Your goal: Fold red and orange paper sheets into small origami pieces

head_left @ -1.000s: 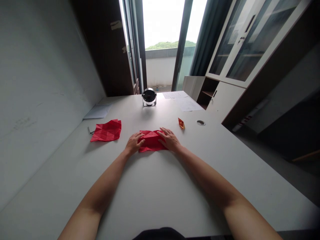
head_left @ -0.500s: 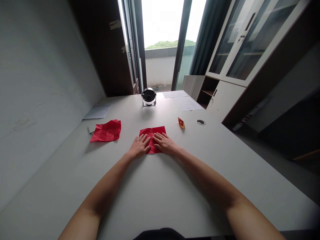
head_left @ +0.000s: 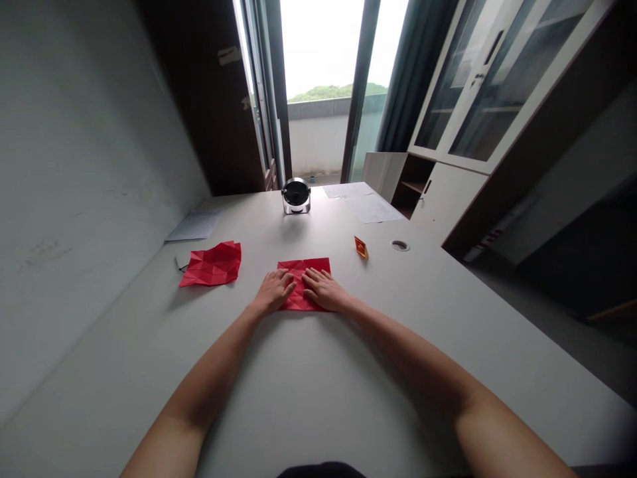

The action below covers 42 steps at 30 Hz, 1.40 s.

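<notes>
A creased sheet of red paper (head_left: 298,302) lies flat on the white table in front of me. My left hand (head_left: 273,291) rests on its left side, fingers stretched out and pointing inward. Across from it, my right hand (head_left: 324,289) lies flat on the right half of the paper, its fingers reaching to the middle crease. Both palms face down, and parts of the sheet are hidden under them. Another crumpled red paper (head_left: 213,264) with many fold lines sits off to the left. A small folded orange piece (head_left: 361,247) stands to the right, beyond my right hand.
A round black device on a metal stand (head_left: 296,194) stands at the far end of the table (head_left: 318,378). White sheets (head_left: 378,207) lie at the back right, more papers (head_left: 195,226) at the back left. A round cable hole (head_left: 400,245) is at the right.
My left hand has slid a little to the left, uncovering more of the paper's middle. My right hand stays nearly where it was, flat on the sheet.
</notes>
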{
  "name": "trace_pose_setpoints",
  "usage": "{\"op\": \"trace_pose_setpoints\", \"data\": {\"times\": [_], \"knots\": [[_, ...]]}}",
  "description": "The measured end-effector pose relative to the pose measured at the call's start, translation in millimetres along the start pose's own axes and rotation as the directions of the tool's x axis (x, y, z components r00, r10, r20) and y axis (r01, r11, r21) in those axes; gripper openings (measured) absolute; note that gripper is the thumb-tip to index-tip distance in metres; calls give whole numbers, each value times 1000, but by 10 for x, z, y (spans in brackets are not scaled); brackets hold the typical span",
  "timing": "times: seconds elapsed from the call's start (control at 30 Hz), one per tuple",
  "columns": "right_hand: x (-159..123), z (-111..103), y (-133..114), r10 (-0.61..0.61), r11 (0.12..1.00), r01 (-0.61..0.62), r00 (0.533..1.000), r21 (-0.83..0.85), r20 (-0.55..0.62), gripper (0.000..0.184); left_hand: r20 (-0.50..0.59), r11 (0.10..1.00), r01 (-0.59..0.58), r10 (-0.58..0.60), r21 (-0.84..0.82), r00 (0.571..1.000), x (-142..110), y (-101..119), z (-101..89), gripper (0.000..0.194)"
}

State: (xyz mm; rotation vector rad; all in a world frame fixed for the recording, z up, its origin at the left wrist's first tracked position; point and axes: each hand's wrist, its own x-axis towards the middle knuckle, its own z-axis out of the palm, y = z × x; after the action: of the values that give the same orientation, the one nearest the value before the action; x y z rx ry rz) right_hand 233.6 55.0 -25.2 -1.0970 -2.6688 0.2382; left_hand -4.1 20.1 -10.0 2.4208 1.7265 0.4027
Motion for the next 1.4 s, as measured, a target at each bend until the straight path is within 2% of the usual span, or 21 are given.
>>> {"op": "trace_pose_setpoints", "data": {"times": [0.1, 0.2, 0.33, 0.47, 0.67, 0.8, 0.87, 0.93, 1.03, 1.1, 1.23, 1.4], "knots": [[85, 7, 4, 6, 1000, -6, 1000, -6, 2, 67, -105, 998, 59, -56, 31, 993, 78, 84, 15, 38], [178, 5, 55, 29, 1000, -29, 1000, 0, 8, 64, -136, 991, 127, -121, 33, 983, 164, 120, 70, 44], [252, 17, 115, 43, 999, -43, 999, -1, -3, 56, -53, 995, 92, -90, 30, 995, 290, 43, 167, 53], [295, 7, 214, 82, 995, -83, 996, -49, -20, 57, 68, 999, 34, -36, 27, 997, 421, -95, 194, 57], [339, -34, 258, 240, 969, -242, 970, -53, -41, 55, 90, 994, 101, -104, 36, 991, 523, -216, 172, 59], [338, -11, 146, 123, 991, -124, 992, -47, -17, 58, 100, 993, 104, -109, 53, 989, 529, -235, 182, 56], [333, -17, 160, 123, 991, -123, 992, -50, 4, 57, 92, 993, 99, -105, 70, 990, 523, -233, 179, 60], [319, -43, 239, 195, 979, -195, 981, -54, -7, 56, 54, 993, 101, -104, 62, 993, 510, -229, 167, 63], [278, -95, 386, 307, 950, -309, 950, -41, -58, 56, -40, 994, 111, -111, 2, 993, 474, -236, 135, 56], [242, -123, 435, 276, 960, -278, 957, -13, -84, 57, -102, 994, 102, -105, -41, 989, 436, -255, 110, 51], [185, -156, 402, 55, 997, -52, 997, 62, -48, 63, -160, 992, 35, -54, -121, 986, 341, -320, 48, 49], [160, -164, 380, 37, 996, -33, 998, 84, -45, 71, -122, 986, -26, 5, -164, 993, 246, -369, -52, 62]]}}
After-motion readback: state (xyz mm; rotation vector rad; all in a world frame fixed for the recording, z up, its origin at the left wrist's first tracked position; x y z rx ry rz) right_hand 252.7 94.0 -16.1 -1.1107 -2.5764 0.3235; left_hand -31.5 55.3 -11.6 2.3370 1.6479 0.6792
